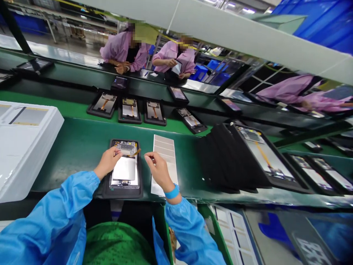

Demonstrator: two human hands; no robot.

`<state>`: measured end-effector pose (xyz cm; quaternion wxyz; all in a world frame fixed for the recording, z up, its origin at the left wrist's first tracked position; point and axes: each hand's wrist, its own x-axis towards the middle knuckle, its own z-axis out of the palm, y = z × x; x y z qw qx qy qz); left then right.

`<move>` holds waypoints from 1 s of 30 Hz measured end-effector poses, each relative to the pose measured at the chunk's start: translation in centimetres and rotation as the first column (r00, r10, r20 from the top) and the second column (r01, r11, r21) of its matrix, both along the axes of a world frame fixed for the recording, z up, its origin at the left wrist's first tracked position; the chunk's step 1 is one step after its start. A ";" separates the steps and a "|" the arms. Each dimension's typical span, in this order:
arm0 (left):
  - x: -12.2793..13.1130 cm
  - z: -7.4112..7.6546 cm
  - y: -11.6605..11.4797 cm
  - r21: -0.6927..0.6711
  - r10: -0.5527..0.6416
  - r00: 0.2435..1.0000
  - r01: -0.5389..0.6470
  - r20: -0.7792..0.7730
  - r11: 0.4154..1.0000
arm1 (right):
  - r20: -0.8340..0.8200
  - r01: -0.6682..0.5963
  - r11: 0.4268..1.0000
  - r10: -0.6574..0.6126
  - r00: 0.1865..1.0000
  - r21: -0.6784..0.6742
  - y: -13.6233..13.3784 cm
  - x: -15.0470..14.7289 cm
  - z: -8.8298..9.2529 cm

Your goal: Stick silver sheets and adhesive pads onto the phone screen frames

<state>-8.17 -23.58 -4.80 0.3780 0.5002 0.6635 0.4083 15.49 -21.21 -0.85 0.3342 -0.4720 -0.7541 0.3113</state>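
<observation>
An opened smartphone (124, 165) lies face-down in a black tray (122, 193), with its circuit board and a silver panel showing. My left hand (108, 162) rests on the upper end of the phone, and its fingertips are hidden behind the hand. A tan flex cable (136, 152) sticks out beside the board. My right hand (160, 171) hovers over a long white sheet of strips (164, 162), to the right of the tray. Its thumb and forefinger pinch together near the sheet's left edge, with nothing visible between them.
A green conveyor belt (82, 162) runs across the view. A white box (27, 147) stands at the left, and black trays (231, 158) are stacked at the right. More phones in trays (129, 110) lie beyond. Co-workers in pink smocks (173, 55) sit across the line.
</observation>
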 end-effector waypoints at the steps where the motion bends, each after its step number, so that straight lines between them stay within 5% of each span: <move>1: 0.1 0.0 0.0 -0.002 0.003 1.000 -0.003 -0.007 1.000 | -0.008 -0.004 1.000 0.004 1.000 -0.019 -0.1 0.1 -0.3; 20: 0.4 -0.7 0.4 0.009 0.004 0.993 -0.003 -0.122 1.000 | 0.131 -0.343 0.939 0.339 0.932 0.014 -2.3 -0.8 -1.9; 30: 0.5 -0.4 0.3 0.024 -0.016 0.973 0.022 -0.232 0.999 | 0.196 -0.370 0.929 0.357 0.913 0.034 -2.5 -1.0 -2.2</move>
